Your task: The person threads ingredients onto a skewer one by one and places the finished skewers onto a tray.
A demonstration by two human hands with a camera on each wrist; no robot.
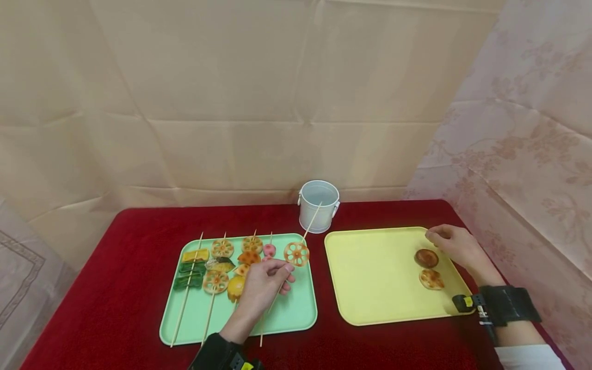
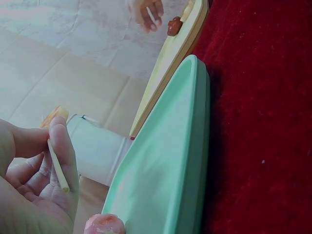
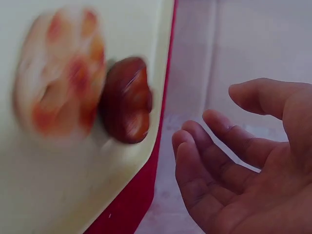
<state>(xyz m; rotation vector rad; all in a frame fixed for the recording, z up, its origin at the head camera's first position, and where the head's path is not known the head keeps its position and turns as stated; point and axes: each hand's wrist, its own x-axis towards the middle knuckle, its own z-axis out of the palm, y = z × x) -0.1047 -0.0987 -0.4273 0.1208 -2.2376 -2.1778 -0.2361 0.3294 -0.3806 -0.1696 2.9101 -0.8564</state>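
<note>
Over the green tray (image 1: 300, 313), my left hand (image 1: 263, 283) pinches a wooden skewer (image 2: 58, 167) between thumb and fingers. One lotus root slice (image 1: 296, 254) is threaded near its far end, and the tip reaches in front of the white bucket (image 1: 309, 216). On the right, my right hand (image 1: 455, 247) is held by the far right corner of the yellow tray (image 1: 365, 277), with nothing in its loosely curved fingers. Nearest it lies a brown mushroom cap (image 3: 127, 100). A browned pale slice (image 1: 431, 279) sits beside the mushroom.
Several loaded skewers lie on the green tray, including one with green pepper pieces (image 1: 189, 275) and others with lotus root (image 1: 222, 248) and pink pieces (image 1: 269, 250). Red cloth (image 1: 115, 288) covers the table. Curtains (image 1: 222, 92) stand behind and at the sides.
</note>
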